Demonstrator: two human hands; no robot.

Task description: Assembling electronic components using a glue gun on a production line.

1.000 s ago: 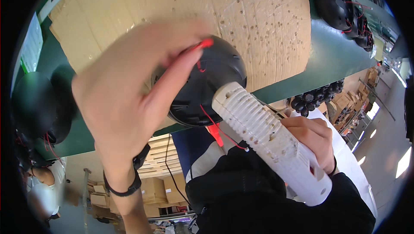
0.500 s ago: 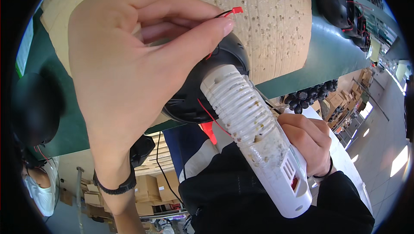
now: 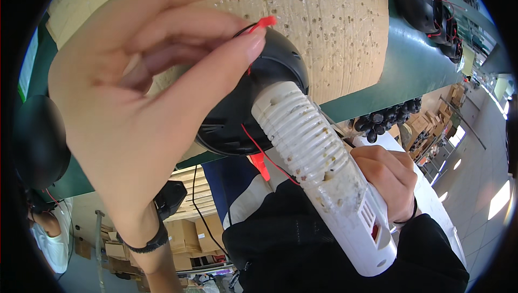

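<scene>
My left hand (image 3: 135, 72) pinches a small red connector (image 3: 265, 22) on thin black and red wires between thumb and fingers. Below it lies a round black plastic housing (image 3: 280, 58), partly covered by that hand. A white ribbed power tool (image 3: 318, 169), looking like an electric screwdriver, slants across the view with its far end over the housing. A red wire (image 3: 253, 139) runs from the housing beneath the tool. Beside the white body, my right hand (image 3: 386, 177) is closed with curled fingers; what it grips is hidden.
Worn cardboard (image 3: 345, 39) covers part of the green table (image 3: 404, 72). More black housings (image 3: 421, 4) with red wires stand at the far right; another black one (image 3: 40, 142) is at left. A red pointed piece (image 3: 260, 166) shows below the table edge. Boxes (image 3: 183, 236) sit beneath.
My left hand has moved left and slightly down with the red connector. The housing has shifted slightly left, and the tool's near end slightly right. My right hand stays nearly in place.
</scene>
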